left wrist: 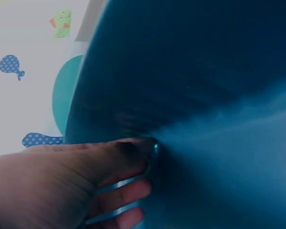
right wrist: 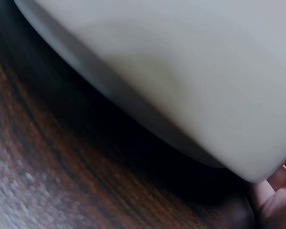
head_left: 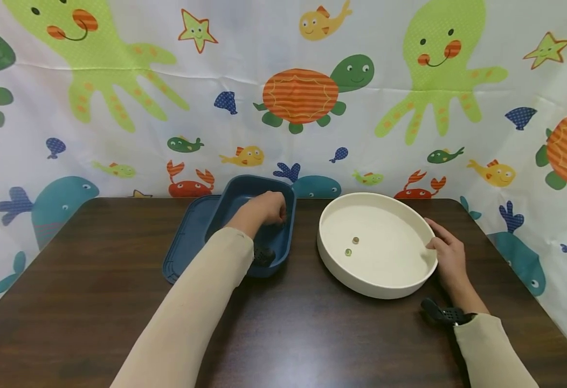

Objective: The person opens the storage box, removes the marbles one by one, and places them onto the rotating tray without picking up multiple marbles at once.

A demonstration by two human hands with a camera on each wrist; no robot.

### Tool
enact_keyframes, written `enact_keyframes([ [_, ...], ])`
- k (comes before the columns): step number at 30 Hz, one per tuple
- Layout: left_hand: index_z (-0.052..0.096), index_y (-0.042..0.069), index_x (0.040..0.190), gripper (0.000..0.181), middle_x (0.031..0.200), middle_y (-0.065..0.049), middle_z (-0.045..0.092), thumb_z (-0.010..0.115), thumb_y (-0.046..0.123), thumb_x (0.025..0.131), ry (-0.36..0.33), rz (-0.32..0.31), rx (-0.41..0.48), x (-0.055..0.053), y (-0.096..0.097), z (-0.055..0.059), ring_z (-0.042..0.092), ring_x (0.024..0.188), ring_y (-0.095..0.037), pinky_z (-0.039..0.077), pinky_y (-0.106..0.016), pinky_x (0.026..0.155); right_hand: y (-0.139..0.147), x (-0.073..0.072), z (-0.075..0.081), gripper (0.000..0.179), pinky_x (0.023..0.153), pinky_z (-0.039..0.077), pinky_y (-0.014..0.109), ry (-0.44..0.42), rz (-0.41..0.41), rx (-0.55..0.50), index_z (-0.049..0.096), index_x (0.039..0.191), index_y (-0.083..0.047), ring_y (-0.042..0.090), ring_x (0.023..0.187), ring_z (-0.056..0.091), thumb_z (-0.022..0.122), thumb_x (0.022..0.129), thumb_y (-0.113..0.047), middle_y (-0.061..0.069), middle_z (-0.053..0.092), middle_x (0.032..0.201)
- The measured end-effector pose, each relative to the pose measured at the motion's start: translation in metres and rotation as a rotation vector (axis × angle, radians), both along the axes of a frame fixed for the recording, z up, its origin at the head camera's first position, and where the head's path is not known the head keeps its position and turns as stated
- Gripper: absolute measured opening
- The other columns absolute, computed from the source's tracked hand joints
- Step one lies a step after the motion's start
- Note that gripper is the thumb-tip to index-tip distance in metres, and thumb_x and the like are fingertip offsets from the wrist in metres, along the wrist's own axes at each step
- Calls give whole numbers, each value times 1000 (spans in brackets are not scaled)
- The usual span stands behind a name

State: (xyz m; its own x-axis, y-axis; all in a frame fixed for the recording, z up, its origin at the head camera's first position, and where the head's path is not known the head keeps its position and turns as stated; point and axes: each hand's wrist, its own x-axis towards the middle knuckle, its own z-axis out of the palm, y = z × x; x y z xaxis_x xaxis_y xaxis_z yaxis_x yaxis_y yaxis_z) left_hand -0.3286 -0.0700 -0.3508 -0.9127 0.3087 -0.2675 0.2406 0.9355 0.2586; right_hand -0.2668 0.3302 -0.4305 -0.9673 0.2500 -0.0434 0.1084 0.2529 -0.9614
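Cream tray [head_left: 385, 242] — round, smooth, rimmed — bearing two small, shiny beads [head_left: 348, 252].

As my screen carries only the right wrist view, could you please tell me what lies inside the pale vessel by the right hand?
Observer: In the head view, two small pieces lie on the floor of the pale vessel, left of its middle.
Operator: Thank you, and where is the left hand now?
Observer: It reaches into the dark blue container, to the left of the pale vessel; I cannot tell whether the fingers hold anything.
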Motion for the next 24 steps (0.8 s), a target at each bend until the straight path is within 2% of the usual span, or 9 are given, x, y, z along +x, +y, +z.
enact_keyframes([
  [3,75,8,92,11,90,-5,68,66,10,97,18,-5,4,2,-1,7,56,79,-18,50,-31,74,-1,0,0,64,90,47,6,1,0,-5,46,153,-17,25,141,46,39,91,-3,8,39,162],
  [6,75,7,92,11,90,-5,67,66,12,97,31,-3,31,3,-2,18,54,77,-17,46,-30,70,-1,0,0,64,87,46,5,10,-7,-9,47,152,-16,23,139,48,40,90,-2,8,40,161],
  [9,76,5,97,12,96,-7,70,68,14,97,53,-6,74,4,-2,29,55,78,-18,47,-31,70,-1,-1,0,64,84,46,5,13,-10,-10,48,152,-16,19,136,50,40,90,-2,9,41,161],
  [13,76,4,103,16,105,-11,74,68,15,97,97,-35,130,7,4,43,62,84,-21,53,-34,76,1,-1,1,64,82,46,4,11,-15,-10,48,152,-16,18,134,51,40,90,-2,9,41,161],
  [19,75,9,106,14,112,-7,73,69,18,97,122,-61,168,16,29,56,65,93,-22,56,-36,84,1,-1,0,64,87,47,5,3,-7,-5,47,152,-16,19,137,49,40,91,-2,8,40,162],
  [24,76,10,103,13,104,-5,73,69,19,97,113,-132,182,22,61,56,63,90,-20,55,-34,81,-2,0,0,64,85,46,4,7,-7,-26,47,152,-16,17,135,50,41,90,-2,8,39,162],
])
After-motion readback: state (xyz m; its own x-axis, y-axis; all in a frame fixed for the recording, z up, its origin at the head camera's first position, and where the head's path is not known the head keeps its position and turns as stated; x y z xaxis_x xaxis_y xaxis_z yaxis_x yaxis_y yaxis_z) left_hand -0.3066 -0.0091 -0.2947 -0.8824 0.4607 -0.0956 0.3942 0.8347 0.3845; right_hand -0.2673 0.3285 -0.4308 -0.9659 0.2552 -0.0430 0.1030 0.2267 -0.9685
